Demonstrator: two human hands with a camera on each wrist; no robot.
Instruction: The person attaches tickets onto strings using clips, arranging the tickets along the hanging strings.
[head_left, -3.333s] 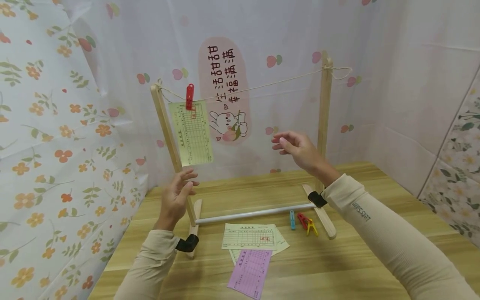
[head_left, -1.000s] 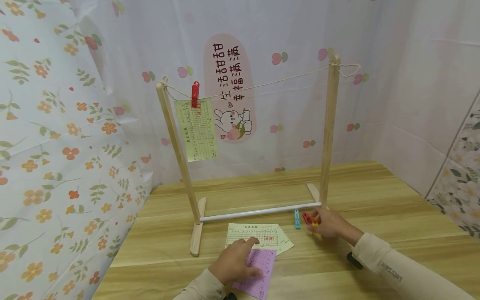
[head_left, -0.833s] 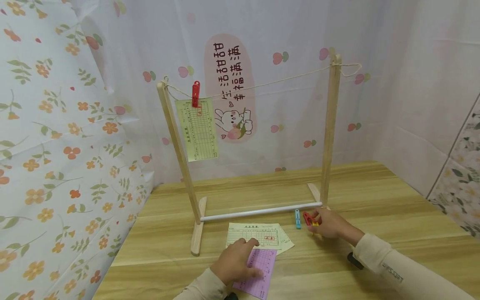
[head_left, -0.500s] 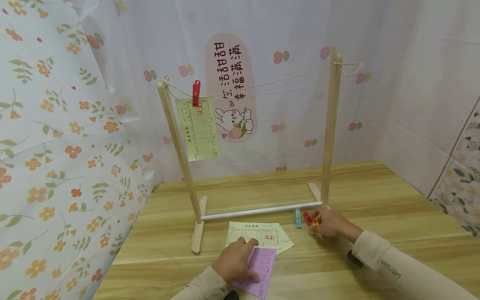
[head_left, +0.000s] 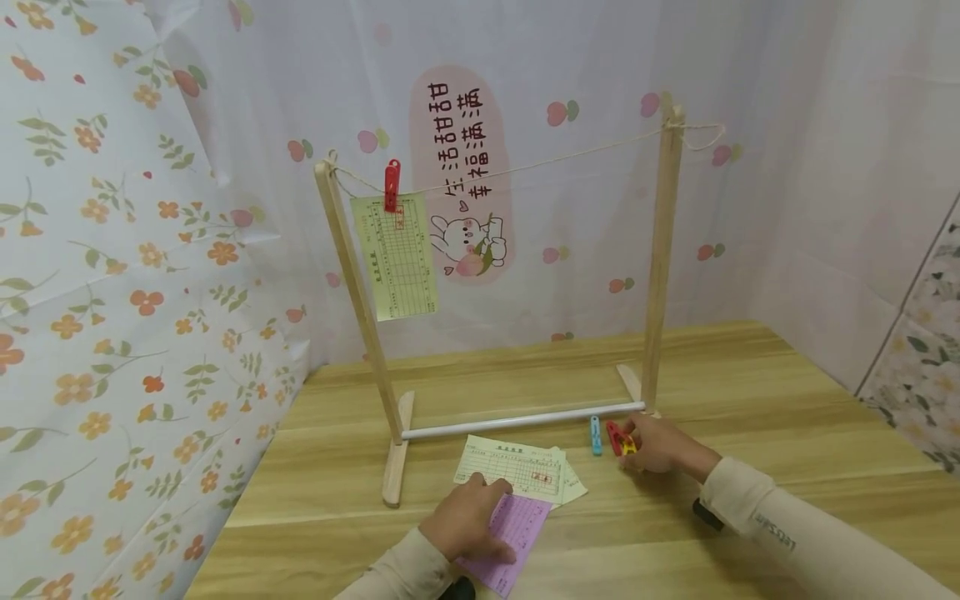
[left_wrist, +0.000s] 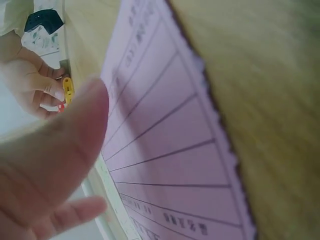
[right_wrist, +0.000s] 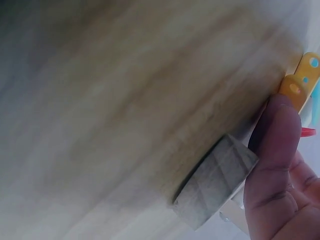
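Note:
In the head view my left hand (head_left: 468, 518) lies over a purple printed slip (head_left: 517, 533). Its thumb is above the purple paper, and its other fingertips reach the edge of a pale green slip (head_left: 510, 467). The left wrist view shows the thumb (left_wrist: 75, 130) close over the purple slip (left_wrist: 160, 145); contact is hard to judge. My right hand (head_left: 660, 444) pinches a yellow clothespin (head_left: 628, 447), partly hidden by the fingers. Touching or nearly touching it is a red clothespin (head_left: 615, 435). To their left lies a blue clothespin (head_left: 596, 435).
A wooden stand with a left post (head_left: 360, 308) and a right post (head_left: 663, 267) carries a string (head_left: 555, 158). One green slip (head_left: 397, 267) hangs there from a red clothespin (head_left: 392, 185). A white bar (head_left: 517, 422) joins the feet. Another pale slip (head_left: 573, 483) lies under the front one.
Both hands have come down from beside the posts to the slips and the clothespins. Over the last half second, the purple and upper green slips have turned slightly clockwise under my left hand.

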